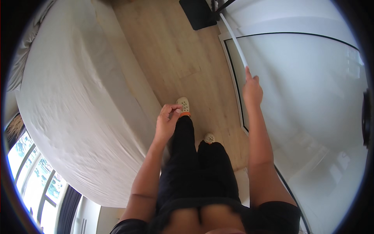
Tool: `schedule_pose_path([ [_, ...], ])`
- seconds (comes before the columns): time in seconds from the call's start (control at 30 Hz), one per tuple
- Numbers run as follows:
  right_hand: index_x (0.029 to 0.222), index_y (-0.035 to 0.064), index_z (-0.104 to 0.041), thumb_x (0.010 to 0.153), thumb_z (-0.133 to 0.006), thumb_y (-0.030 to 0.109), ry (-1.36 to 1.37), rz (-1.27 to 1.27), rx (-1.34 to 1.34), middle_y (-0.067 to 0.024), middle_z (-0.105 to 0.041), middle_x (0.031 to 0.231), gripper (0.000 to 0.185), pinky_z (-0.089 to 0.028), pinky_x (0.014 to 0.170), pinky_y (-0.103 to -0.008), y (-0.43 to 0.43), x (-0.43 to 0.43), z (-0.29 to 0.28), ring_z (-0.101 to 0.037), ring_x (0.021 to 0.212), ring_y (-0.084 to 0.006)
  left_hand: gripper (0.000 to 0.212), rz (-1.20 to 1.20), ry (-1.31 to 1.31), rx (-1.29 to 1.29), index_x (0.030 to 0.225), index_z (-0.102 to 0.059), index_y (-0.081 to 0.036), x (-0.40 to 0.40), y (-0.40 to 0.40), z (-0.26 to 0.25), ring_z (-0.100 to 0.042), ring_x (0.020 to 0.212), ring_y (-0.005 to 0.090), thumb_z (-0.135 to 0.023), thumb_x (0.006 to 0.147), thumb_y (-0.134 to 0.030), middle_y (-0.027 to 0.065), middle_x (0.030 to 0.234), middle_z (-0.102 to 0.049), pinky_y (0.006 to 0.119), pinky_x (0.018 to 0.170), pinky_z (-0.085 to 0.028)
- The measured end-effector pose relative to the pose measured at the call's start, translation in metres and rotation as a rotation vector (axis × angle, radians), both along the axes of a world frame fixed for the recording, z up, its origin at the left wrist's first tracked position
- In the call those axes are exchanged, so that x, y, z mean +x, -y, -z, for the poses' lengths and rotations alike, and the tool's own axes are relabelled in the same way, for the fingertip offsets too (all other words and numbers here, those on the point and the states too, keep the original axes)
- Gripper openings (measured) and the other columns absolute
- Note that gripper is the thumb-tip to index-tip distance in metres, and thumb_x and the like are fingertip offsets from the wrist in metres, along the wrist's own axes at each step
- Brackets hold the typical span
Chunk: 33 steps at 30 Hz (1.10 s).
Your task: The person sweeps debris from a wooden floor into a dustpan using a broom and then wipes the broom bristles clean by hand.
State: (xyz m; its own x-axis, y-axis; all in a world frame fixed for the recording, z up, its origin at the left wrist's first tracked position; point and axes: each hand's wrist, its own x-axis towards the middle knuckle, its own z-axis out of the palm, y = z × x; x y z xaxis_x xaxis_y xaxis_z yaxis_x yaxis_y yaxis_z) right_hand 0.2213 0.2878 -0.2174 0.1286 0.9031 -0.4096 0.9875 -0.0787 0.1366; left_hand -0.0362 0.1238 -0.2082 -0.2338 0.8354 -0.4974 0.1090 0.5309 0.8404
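Note:
A long white pole point(235, 39) extends away from my right hand point(252, 91), which grips its near end with the index finger laid along it. The pole reaches toward a dark frame at the top, and its far tip is hard to make out there. My left hand point(167, 121) hangs loosely curled over my left shoe, with the thumb near the index finger and nothing visible between them. Below it are my cream perforated clogs point(183, 103) on the wood-look floor point(187, 64).
A bed with a wrinkled pale sheet point(76, 111) runs along the left. To the right stands a glossy white panel with a black-edged frame point(292, 87). A black flat object point(198, 13) lies at the top. Windows point(38, 169) and a dark curtain point(67, 210) show at lower left.

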Motion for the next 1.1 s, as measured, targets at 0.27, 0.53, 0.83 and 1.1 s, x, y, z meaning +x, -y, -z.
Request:
schedule_pose_path([
  [0.27, 0.133, 0.0247, -0.04, 0.088, -0.042, 0.011, -0.049, -0.043, -0.004, -0.0168, -0.056, 0.098, 0.047, -0.049, 0.073, -0.044, -0.008, 0.014, 0.075, -0.06, 0.084, -0.0346, 0.017, 0.03, -0.016, -0.079, 0.1, -0.061, -0.003, 0.004, 0.001, 0.018, -0.057, 0.087, 0.0126, -0.053, 0.088, -0.01, 0.0053, 0.093, -0.059, 0.026, 0.082, -0.043],
  [0.53, 0.135, 0.0244, -0.036, 0.088, -0.044, 0.008, -0.176, 0.05, -0.31, -0.0178, -0.057, 0.096, 0.051, -0.047, 0.074, -0.0439, 0.122, 0.041, -0.017, -0.059, 0.087, -0.0337, 0.017, 0.046, -0.044, -0.089, 0.099, -0.062, -0.003, -0.011, 0.005, 0.004, -0.057, 0.087, 0.013, -0.053, 0.088, -0.011, 0.0059, 0.094, -0.058, 0.026, 0.082, -0.043],
  [0.83, 0.13, 0.0228, -0.044, 0.093, -0.039, 0.023, -0.432, 0.162, -0.274, -0.022, -0.06, 0.097, 0.037, -0.045, 0.076, -0.0466, 0.045, 0.007, 0.07, -0.057, 0.087, -0.0389, 0.014, 0.027, 0.022, -0.07, 0.096, -0.062, -0.003, 0.002, 0.002, 0.013, -0.057, 0.085, 0.0181, -0.053, 0.087, -0.01, 0.0082, 0.091, -0.058, 0.028, 0.079, -0.044],
  [1.1, 0.133, 0.0212, -0.041, 0.093, -0.04, 0.018, -0.441, 0.307, -0.312, -0.0228, -0.059, 0.098, 0.04, -0.044, 0.076, -0.0425, 0.159, 0.031, 0.022, -0.057, 0.088, -0.0387, 0.015, 0.031, -0.029, -0.08, 0.096, -0.062, -0.003, -0.019, 0.018, 0.025, -0.057, 0.084, 0.019, -0.055, 0.087, -0.012, 0.009, 0.09, -0.058, 0.028, 0.078, -0.044],
])
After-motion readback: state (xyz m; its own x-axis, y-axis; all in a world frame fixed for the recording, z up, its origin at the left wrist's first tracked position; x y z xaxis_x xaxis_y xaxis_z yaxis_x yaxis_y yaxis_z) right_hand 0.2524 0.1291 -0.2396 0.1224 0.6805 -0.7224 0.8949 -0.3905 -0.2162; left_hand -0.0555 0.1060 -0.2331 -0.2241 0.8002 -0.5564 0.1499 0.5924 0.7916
